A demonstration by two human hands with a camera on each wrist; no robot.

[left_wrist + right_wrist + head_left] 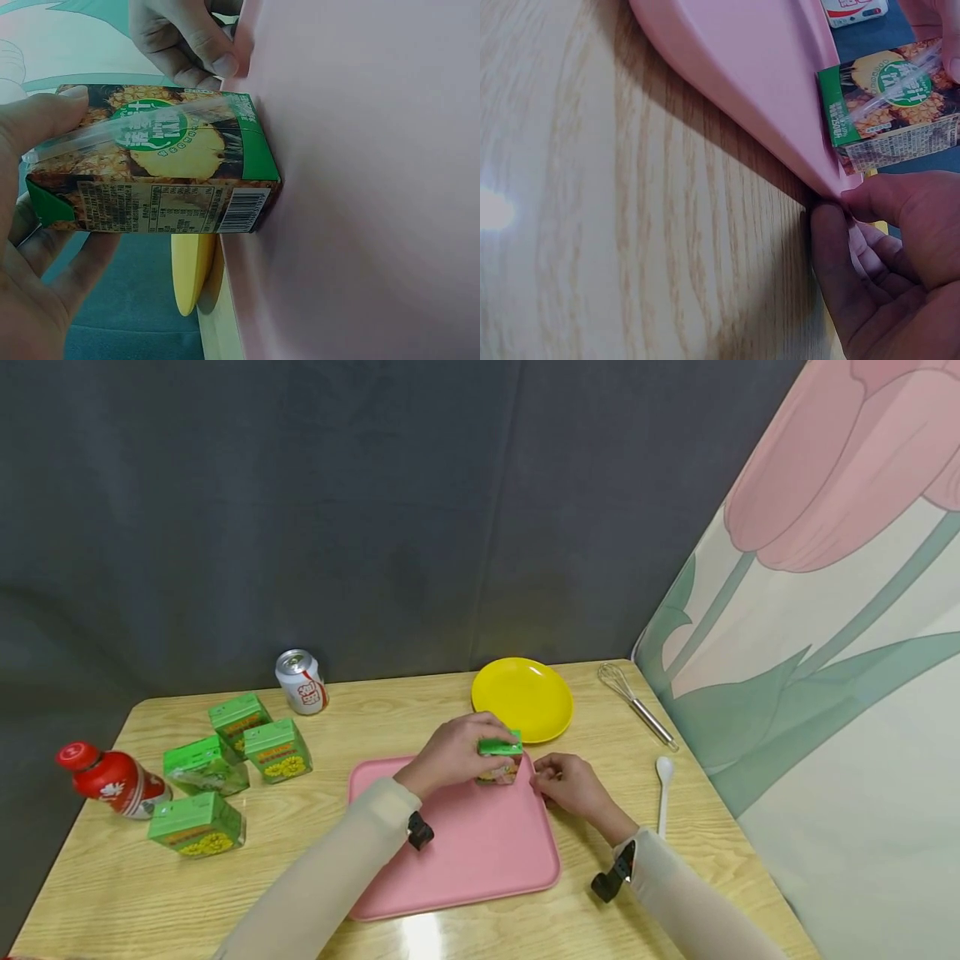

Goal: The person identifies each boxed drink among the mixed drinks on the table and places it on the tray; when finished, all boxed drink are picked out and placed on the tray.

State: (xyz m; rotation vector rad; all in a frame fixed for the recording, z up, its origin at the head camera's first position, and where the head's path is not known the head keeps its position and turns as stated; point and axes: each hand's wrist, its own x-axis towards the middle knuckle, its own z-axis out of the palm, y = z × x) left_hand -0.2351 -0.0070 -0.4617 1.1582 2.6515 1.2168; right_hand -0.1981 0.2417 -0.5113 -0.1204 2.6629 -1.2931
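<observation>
Head view has the pink tray (pixel 480 852) lying on the worktop (pixel 300 827), and every other place can be told from it. At the tray's far right corner the left hand (pixel 459 750) holds a pineapple juice carton (pixel 154 165) upright, its grip closed about the upper end, thumb on the face that carries a slanting straw (pixel 82 141); holding it high presumably leaves the base free to sit flat. That base appears to meet the tray just inside the rim, though whether the carton's weight rests there I cannot tell. On the tray's right edge near that corner, the right hand (pixel 573 783) has a narrow grip, thumb and forefinger pinching the rim, likely to keep the tray from sliding. Just beyond the same corner lies a yellow plate (pixel 525 693); a whisk (pixel 637 706) and a white spoon (pixel 663 789) lie to the tray's right, clear of the right hand. Left of the tray stand four green cartons (pixel 277 750), with a red bottle (pixel 116 781) farther out, and a can (pixel 302 682) stands past its far left corner.
</observation>
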